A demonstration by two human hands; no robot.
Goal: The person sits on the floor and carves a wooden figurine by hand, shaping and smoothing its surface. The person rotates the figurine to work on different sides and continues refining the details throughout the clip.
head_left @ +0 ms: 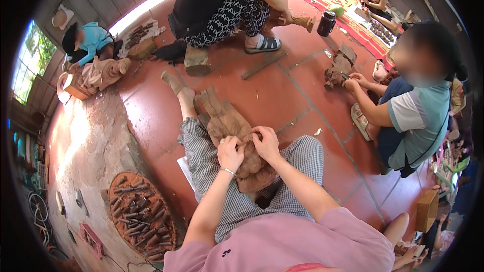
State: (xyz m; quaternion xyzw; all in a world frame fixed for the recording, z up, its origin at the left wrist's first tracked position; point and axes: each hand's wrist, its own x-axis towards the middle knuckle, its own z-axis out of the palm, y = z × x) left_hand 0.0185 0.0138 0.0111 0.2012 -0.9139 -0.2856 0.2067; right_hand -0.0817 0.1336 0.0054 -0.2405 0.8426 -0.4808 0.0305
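Wood carving [226, 122]: dusty mid-brown
Wearer's shirt [282, 239]: plain dusty pink
Wearer's trousers [306, 161]: fine black-and-white check
Floor tiles [335, 171]: terracotta red, grey joints
Rug [350, 22]: bright red, pale patterning
Front co-worker's trousers [218, 27]: black, white repeating motif
Right co-worker's top [434, 98]: pale teal, white sleeve panel
Jar [326, 23]: black
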